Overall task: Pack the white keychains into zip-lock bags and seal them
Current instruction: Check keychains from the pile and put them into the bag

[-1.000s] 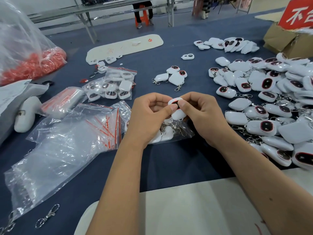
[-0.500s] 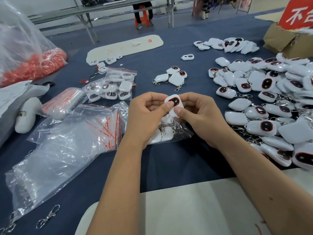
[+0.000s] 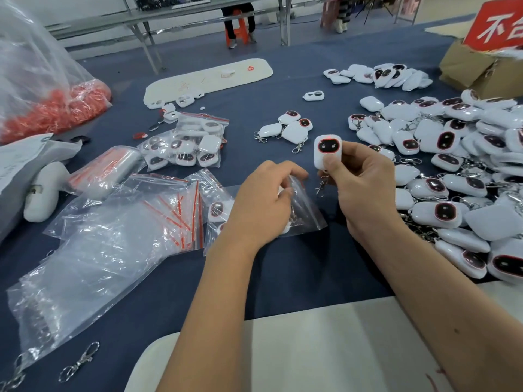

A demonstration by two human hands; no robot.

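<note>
Your hands sit close together over the blue worktop point(image 3: 283, 273), each busy with its own thing. Your right hand point(image 3: 365, 188) holds one white keychain point(image 3: 327, 154) upright, thumb pressed on its lower front and fingers curled behind it; its dark, red-rimmed face is turned toward you and its metal clip point(image 3: 321, 186) dangles below, clear of the cloth. Your left hand point(image 3: 263, 202) rests with fingers curled on a small zip-lock bag point(image 3: 307, 213) lying flat on the worktop, gripping it near its top edge; white keychains already show through the plastic beside and under your palm. Whether that bag's mouth is open or closed cannot be made out.

To your right, a large loose heap of white keychains point(image 3: 452, 171) spreads to the frame edge, with a smaller cluster point(image 3: 379, 76) farther back and three more point(image 3: 288, 128) lying just beyond your hands. To your left lies a stack of empty zip-lock bags point(image 3: 119, 230) with red seal strips, and behind it a filled bag point(image 3: 189, 145) of keychains. A big clear sack of red pieces point(image 3: 51, 108) stands at the far left, a cardboard box point(image 3: 481, 69) at the far right, and two loose clips point(image 3: 79, 362) lie near the front edge.
</note>
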